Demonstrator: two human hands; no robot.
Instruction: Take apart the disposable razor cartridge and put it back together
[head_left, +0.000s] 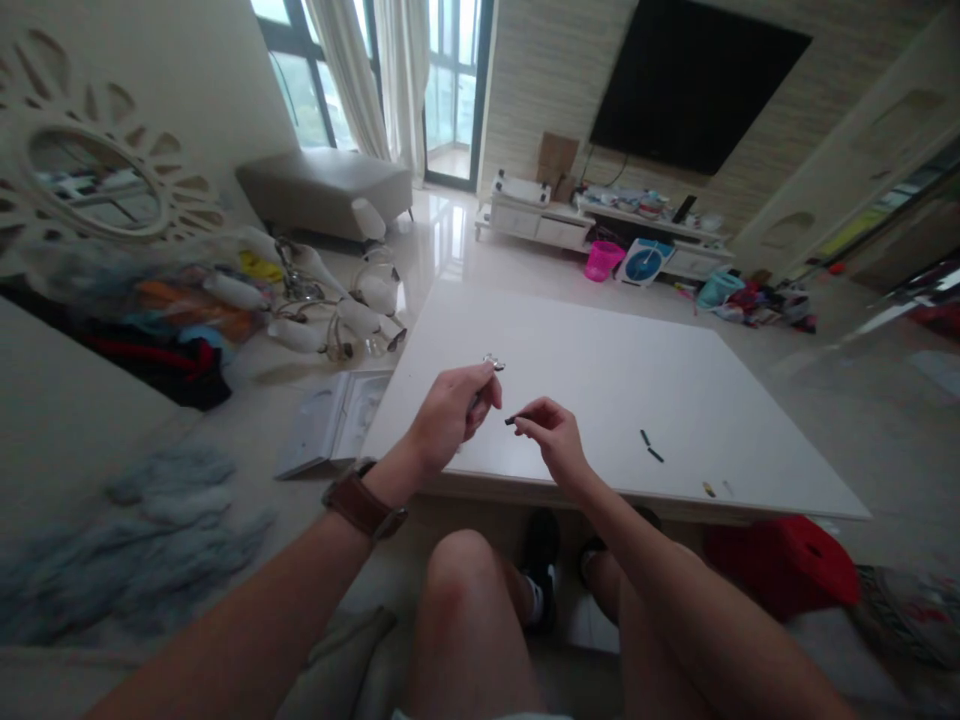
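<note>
My left hand (454,405), with a brown strap on its wrist, is closed in a pinch over the near left part of the white table (570,360). A small shiny silvery piece (493,362) sticks up from its thumb and fingertip; its kind is too small to make out. Just to the right, my right hand (551,435) pinches a short dark stick-like piece (512,420) that points toward the left hand. The two hands are close but apart. On the table to the right lie two short dark green strips (650,446).
A small brownish oval piece (709,489) lies near the table's front edge. Left of the table stand an open white box (330,420) and a chandelier with white shades (337,310). A red stool-like object (784,565) is at the right, below the edge.
</note>
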